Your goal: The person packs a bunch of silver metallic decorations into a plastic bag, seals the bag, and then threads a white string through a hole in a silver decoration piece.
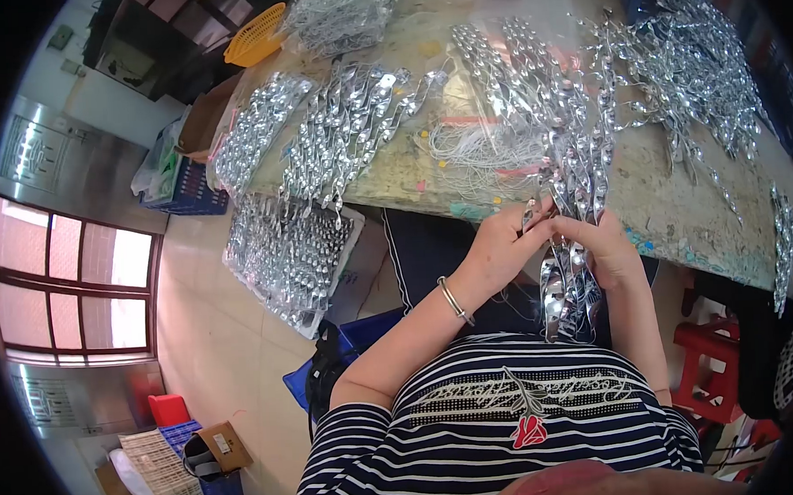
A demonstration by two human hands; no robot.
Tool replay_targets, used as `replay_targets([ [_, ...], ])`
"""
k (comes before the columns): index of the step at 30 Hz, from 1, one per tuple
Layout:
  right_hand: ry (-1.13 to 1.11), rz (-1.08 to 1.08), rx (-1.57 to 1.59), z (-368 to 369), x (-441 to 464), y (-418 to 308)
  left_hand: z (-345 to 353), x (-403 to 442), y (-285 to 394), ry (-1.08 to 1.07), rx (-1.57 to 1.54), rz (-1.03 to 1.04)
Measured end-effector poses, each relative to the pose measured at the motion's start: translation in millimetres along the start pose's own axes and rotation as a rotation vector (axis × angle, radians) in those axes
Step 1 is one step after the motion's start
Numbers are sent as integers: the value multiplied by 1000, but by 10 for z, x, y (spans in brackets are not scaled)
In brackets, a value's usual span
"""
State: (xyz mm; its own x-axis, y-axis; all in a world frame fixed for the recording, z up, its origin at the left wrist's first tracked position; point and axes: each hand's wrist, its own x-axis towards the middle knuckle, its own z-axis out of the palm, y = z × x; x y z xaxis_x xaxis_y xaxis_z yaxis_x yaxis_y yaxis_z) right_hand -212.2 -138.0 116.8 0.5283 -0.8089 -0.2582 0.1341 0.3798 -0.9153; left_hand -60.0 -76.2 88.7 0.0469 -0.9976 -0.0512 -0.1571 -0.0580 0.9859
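Observation:
A bunch of shiny silver twisted strips (561, 298) hangs over the table's near edge, in front of my body. My left hand (513, 234), with a bangle on the wrist, is closed around the bunch from the left, and a small silver end pokes up by its fingers. From the right, my right hand (604, 245) grips the same bunch, its thumb meeting the left one. The upper part of the strips lies on the worktable (393, 179). White cords (485, 151) lie just beyond my left hand. My fingers partly hide the middle of the bunch.
More silver strips lie in piles on the table's left (343, 130) and right (703, 66). A bag of strips (342, 18) and a yellow basket (256, 34) stand at the back left. Below the left edge sits a box topped with strips (282, 261). A red stool (707, 358) is at right.

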Motion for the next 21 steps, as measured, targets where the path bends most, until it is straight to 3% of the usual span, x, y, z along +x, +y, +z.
replay_targets([
  [5, -46, 30, -23, -76, 47, 6, -39, -38, 191, -142, -61, -181],
  [8, -16, 43, -44, -142, 54, 59, -94, -52, 101, -253, -162, -42],
  [14, 91, 70, -21, -215, 72, 59, -187, -71, 62, -258, -105, -38],
  [18, 230, 8, -37, -267, 48, -8, -399, -92, 68, -35, -193, 27],
  [21, 312, -99, -88, -423, 46, 17, -572, -67, 26, 338, -404, 88],
])
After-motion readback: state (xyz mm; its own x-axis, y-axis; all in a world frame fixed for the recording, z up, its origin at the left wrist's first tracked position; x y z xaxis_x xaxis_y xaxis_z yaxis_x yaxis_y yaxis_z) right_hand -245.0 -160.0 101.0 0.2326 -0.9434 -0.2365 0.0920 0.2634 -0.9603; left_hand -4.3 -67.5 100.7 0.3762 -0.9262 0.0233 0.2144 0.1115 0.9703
